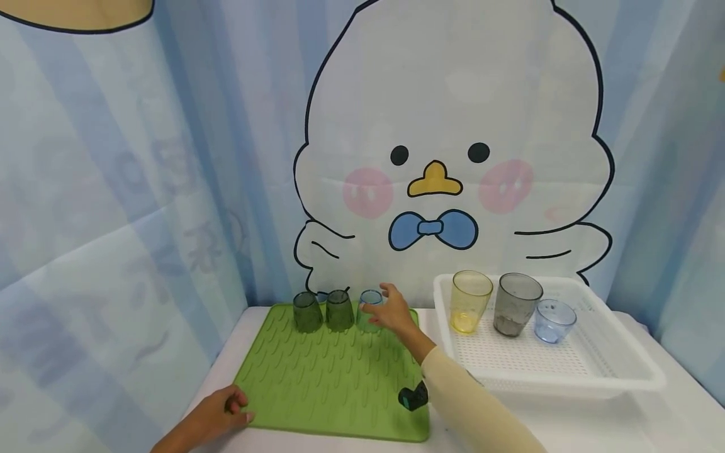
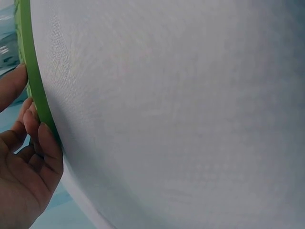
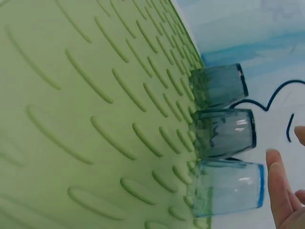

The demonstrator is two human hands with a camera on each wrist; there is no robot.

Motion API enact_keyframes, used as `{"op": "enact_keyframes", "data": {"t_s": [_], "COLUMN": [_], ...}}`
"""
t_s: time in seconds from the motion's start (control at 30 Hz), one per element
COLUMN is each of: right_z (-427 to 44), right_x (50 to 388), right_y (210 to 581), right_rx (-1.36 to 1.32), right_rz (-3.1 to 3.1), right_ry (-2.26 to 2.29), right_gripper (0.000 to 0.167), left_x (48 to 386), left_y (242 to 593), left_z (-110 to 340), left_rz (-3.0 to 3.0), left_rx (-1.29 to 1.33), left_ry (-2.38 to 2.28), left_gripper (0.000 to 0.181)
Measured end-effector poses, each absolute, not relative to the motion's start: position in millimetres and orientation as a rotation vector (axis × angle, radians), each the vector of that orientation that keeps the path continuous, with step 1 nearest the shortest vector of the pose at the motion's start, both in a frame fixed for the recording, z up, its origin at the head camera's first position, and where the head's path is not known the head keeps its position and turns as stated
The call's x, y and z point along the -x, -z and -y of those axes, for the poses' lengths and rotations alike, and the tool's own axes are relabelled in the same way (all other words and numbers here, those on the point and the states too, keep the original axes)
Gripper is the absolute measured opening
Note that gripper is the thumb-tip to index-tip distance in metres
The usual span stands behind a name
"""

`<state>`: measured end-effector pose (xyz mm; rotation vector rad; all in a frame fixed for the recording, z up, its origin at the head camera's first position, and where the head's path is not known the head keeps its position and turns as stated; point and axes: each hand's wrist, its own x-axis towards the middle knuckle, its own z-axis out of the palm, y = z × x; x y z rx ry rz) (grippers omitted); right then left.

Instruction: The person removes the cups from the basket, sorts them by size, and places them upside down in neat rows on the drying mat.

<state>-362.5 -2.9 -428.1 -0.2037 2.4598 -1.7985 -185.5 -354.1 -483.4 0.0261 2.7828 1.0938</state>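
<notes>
On a green textured mat (image 1: pixel 328 377), two dark green-grey glasses (image 1: pixel 308 313) (image 3: pixel 225 133) and a pale blue glass (image 3: pixel 228 187) stand in a row along the back edge, apparently narrow end up. My right hand (image 1: pixel 391 311) is at the pale blue glass, its fingers spread near the upper end. In the right wrist view a small gap separates these fingertips (image 3: pixel 275 164) from the glass, and the hand is partly cut off. At the mat's front left corner, my left hand (image 1: pixel 218 412) (image 2: pixel 28 162) touches the edge with loosely bent fingers, gripping no glass.
A white perforated basket (image 1: pixel 629 374) stands at the right. Inside it are a yellow glass (image 1: pixel 471 302), a grey glass (image 1: pixel 517 305) and a small blue glass (image 1: pixel 555 321), all upright. A printed curtain (image 1: pixel 260 157) hangs close behind the table (image 1: pixel 589 421).
</notes>
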Motion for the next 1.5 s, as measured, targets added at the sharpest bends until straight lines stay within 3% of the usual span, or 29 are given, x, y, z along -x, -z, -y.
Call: {"op": "enact_keyframes", "data": {"t_s": [0.43,0.9,1.3,1.5], "right_z": [-44.0,-111.5,-207.3,-257.5], "right_x": [311.0,272.4,273.7,285.0], "right_y": [398.4,390.7,376.8,370.5], "right_rx": [0.594,0.789,1.098,1.036], "right_rz": [-2.415,-2.344,-2.391,-2.517], "right_ry": [1.722,1.67,1.798,1.872], "right_gripper": [0.058,0.041,0.019,0.029], "left_x": [188.4,190.6,191.0,193.3], "left_y": [487.8,488.2,486.6,487.6], "left_z": [358.2,357.4,357.6,354.0], "left_rz": [-2.778,-2.67,-2.678,-2.653], "left_rx": [-0.084,0.018,0.019,0.16], "left_ry": [-1.094,-1.115,-1.11,-1.07], "left_gripper": [0.029,0.032,0.032,0.038]}}
